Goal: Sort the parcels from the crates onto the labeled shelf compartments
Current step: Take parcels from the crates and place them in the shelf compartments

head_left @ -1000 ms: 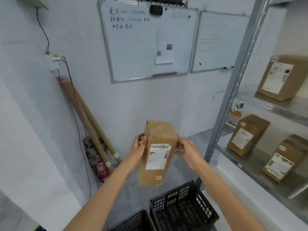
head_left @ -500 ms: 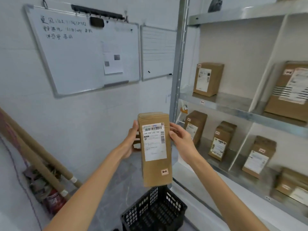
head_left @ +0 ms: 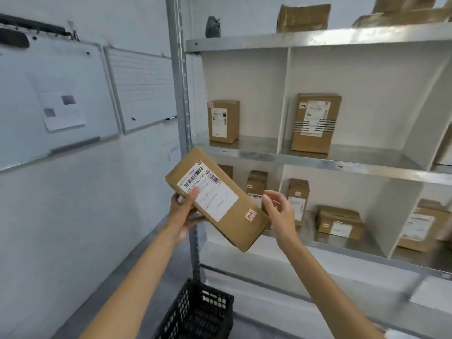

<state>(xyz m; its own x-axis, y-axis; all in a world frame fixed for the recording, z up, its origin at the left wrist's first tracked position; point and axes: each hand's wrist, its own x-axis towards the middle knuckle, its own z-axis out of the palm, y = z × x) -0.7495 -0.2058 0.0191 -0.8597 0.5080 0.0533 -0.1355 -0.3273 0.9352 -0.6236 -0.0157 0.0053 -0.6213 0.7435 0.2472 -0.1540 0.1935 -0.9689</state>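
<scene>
A long brown cardboard parcel [head_left: 234, 216] with a white barcode label and a small sticker is tilted, its top end to the upper left. My left hand [head_left: 184, 211] grips its left edge, thumb on the label. My right hand [head_left: 278, 211] hovers just right of the parcel with fingers spread, apart from it. Behind stands the metal shelf [head_left: 318, 161] with white dividers and small labels on its front edges. A black plastic crate [head_left: 198, 311] sits on the floor below.
Several brown parcels stand in the shelf compartments, such as one [head_left: 223, 121] in the middle-left bay and one [head_left: 315, 123] to its right. More boxes lie on the top shelf. Two whiteboards [head_left: 144, 86] hang on the left wall. The shelf's upright post [head_left: 181, 94] is close.
My view has swung right onto the shelf. The parcel went from upright to tilted. My right hand let go of it and now hovers beside it.
</scene>
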